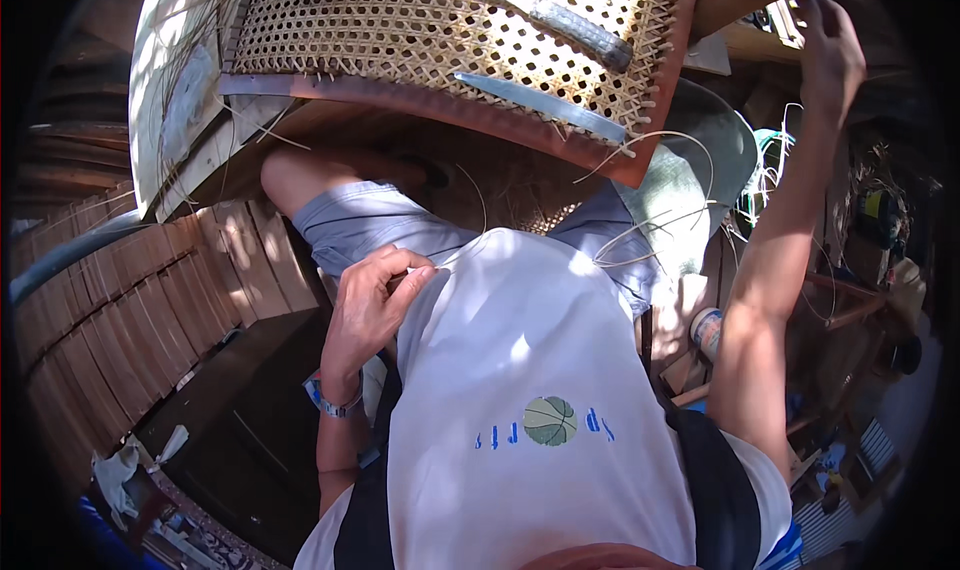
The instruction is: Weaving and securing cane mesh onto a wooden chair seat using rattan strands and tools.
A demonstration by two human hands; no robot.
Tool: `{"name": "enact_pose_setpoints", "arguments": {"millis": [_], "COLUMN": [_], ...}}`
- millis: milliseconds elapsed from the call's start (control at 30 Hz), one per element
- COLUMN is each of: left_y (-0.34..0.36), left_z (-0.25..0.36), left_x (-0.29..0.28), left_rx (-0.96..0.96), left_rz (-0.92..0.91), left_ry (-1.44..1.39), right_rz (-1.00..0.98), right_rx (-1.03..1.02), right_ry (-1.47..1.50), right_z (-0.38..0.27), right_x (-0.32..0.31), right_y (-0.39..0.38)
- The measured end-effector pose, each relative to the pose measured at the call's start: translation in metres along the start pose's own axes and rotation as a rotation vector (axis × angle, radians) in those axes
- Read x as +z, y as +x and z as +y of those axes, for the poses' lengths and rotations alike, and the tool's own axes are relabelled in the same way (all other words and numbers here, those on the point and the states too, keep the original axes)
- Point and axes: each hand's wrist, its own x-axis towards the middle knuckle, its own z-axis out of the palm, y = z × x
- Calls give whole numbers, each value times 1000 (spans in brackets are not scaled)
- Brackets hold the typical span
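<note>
My left hand (376,295) is closed in a pinch on a thin cane strand (484,206) beside my shirt, and the strand curves up over my lap. My right hand (832,50) is stretched far out to the upper right, fingers drawn together; what is in them, if anything, is too small to make out. Ahead of me lies a woven cane panel (400,30) in a reddish-brown wooden frame (400,96). On the weave rest a pointed tool with a wrapped handle (590,38) and a flat, narrow grey-blue blade (540,105). Another loose strand (690,145) loops off the frame's near right corner.
A pale curved board (165,80) with loose strands leans at the left. Grey-green cloth (672,205) covers the area beside my right knee. A round container (706,330) stands by my right arm. Stacked wooden slats (110,330) and a dark box (250,410) lie left.
</note>
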Motion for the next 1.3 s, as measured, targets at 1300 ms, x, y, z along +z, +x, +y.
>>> {"name": "enact_pose_setpoints", "arguments": {"millis": [1300], "left_y": [0], "left_z": [-20], "left_x": [11], "left_rx": [-155], "left_rz": [-211], "left_ry": [-532], "right_rz": [-1271], "right_rx": [549], "right_ry": [353], "right_z": [-154], "right_x": [7], "right_y": [-235]}}
